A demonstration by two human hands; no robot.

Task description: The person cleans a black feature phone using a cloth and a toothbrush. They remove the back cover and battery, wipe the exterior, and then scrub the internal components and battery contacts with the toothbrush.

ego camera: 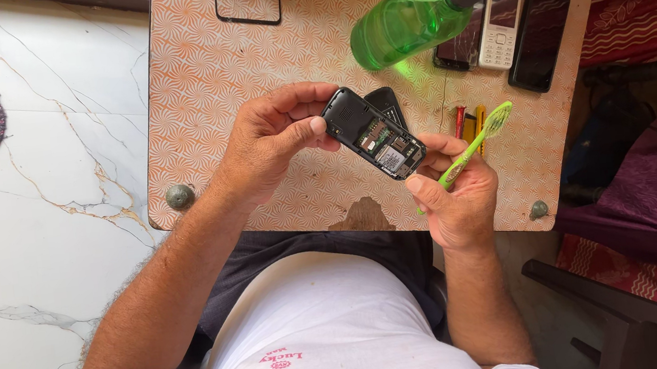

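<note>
Black, back cover off, circuit board showing: the phone [374, 132] sits mid-frame over the table [204, 84]. My left hand [271, 142] pinches its ten o'clock end; my right hand [455, 191] grips a green toothbrush [475, 145] at four o'clock.

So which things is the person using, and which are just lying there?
In use:
open phone, in both hands
green toothbrush, in right hand
left hand

Lying about:
green bottle
three phones
back cover
screwdrivers
glass sheet
</note>
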